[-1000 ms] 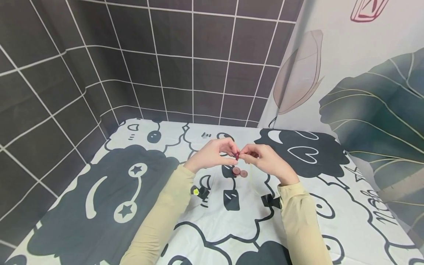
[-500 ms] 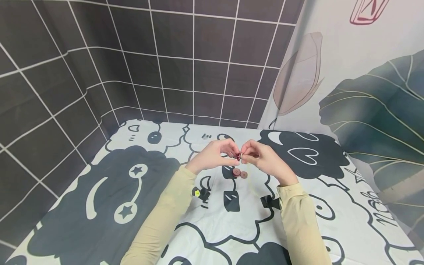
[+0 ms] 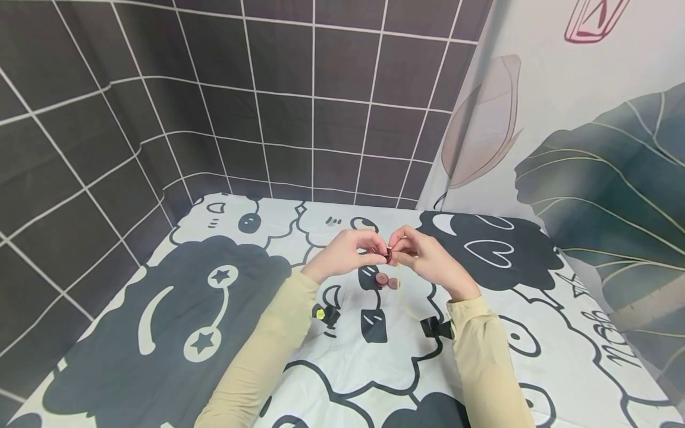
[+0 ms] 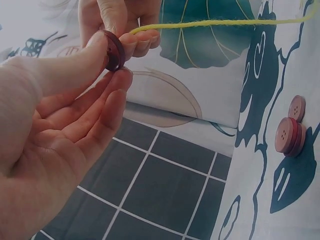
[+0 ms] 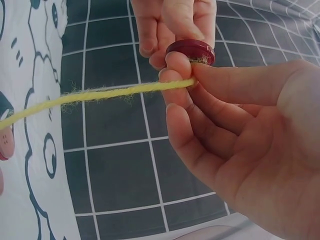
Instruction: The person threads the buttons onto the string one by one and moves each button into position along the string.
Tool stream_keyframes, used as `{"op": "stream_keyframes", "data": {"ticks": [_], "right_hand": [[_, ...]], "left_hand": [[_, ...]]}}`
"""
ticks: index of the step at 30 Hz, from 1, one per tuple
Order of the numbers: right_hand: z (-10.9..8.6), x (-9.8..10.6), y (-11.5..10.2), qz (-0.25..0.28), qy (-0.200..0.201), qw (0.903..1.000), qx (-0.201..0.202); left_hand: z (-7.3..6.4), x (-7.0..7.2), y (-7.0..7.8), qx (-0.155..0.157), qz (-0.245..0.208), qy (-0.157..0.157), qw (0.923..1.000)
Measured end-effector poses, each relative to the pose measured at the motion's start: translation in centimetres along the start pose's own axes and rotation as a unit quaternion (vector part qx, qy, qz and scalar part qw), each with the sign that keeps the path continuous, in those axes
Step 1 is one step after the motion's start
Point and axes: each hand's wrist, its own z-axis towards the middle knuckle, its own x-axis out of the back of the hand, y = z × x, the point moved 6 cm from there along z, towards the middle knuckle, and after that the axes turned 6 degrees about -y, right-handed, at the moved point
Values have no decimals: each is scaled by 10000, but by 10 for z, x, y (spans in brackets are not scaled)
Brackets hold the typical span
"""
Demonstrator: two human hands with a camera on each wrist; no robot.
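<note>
Between thumb and fingertips my left hand pinches a dark red button by its edge, held up above the cloth. My right hand pinches a yellow yarn close to its end. The frayed yarn tip meets the face of the button in the right wrist view; whether it passes through a hole cannot be seen. From the right fingers the yarn hangs down toward the cloth. Below the hands lie several reddish-brown buttons, some stacked, one beside the stack.
A white cloth with black cartoon prints covers the table. Behind it hangs a dark curtain with a white grid, and a leaf-printed one stands at the right. Black straps show at both wrists.
Both hands have shifted slightly, the left one a little to the right. The button has turned between the left fingers, and the yarn end stays against it.
</note>
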Motion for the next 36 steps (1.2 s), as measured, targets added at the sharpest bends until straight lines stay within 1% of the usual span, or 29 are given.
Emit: {"op": "stream_keyframes", "data": {"ticks": [6, 9, 12, 13, 15, 16, 19, 22, 25, 29, 32, 36], "right_hand": [[1, 0, 5, 246, -187, 9995, 48], [2, -2, 10, 621, -407, 9970, 209], [4, -6, 16, 1201, -726, 9895, 356], [5, -8, 19, 1363, -775, 9870, 344], [7, -11, 22, 1447, -716, 9866, 231], [9, -12, 23, 1403, -634, 9880, 155], [13, -13, 23, 1045, -269, 9941, -50], [15, -10, 21, 663, -51, 9978, -41], [14, -8, 19, 438, -15, 9990, 59], [12, -6, 18, 121, -30, 9998, 167], [10, -5, 20, -64, -29, 9999, 149], [10, -5, 23, -167, -76, 9998, 122]], "left_hand": [[1, 0, -1, -42, 301, 72, 9995], [2, 1, -6, 132, 477, 176, 9986], [2, 2, -12, 386, 614, 372, 9967], [3, 3, -14, 471, 635, 441, 9959], [3, 3, -16, 584, 650, 544, 9947], [3, 3, -17, 619, 640, 571, 9944], [3, 3, -16, 651, 665, 569, 9940], [2, 5, -14, 595, 732, 507, 9942], [1, 6, -12, 564, 809, 450, 9941], [0, 7, -12, 622, 856, 378, 9937], [-1, 8, -13, 706, 857, 356, 9932], [-2, 11, -15, 783, 885, 329, 9925]]}}
